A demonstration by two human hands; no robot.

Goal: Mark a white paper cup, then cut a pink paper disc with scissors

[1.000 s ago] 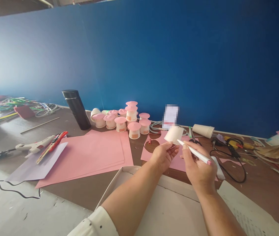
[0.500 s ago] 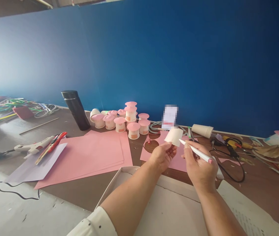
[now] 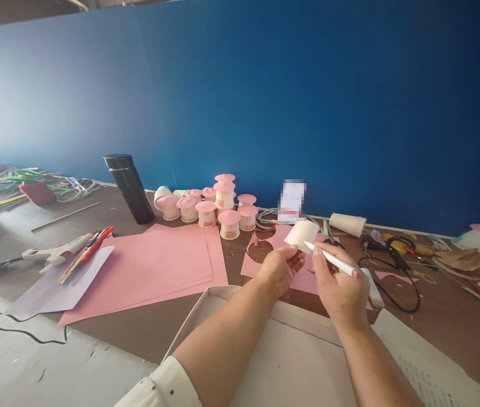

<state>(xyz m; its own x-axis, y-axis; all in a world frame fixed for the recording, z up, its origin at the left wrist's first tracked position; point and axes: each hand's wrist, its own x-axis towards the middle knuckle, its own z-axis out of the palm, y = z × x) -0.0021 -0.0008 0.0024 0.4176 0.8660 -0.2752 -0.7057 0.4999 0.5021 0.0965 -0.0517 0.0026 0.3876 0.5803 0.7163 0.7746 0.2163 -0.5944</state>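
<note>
Mid-frame, our pen (image 3: 331,259), pinched in the right hand (image 3: 341,285), now sits closer to the paper cup (image 3: 303,234) our left hand (image 3: 280,270) pinches; squeezing may crumple it.

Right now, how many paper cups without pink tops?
3. One paper cup held in the left hand; a second cup lying behind the pink-topped cups; a third cup lying by the wall, beyond the right hand and its pen. Right-side clutter may hide more.

Both arms stretched forward.
Left grip (image 3: 281,270) pinches thumb to fingers; right grip (image 3: 339,285) curls closed, just beside it.
</note>
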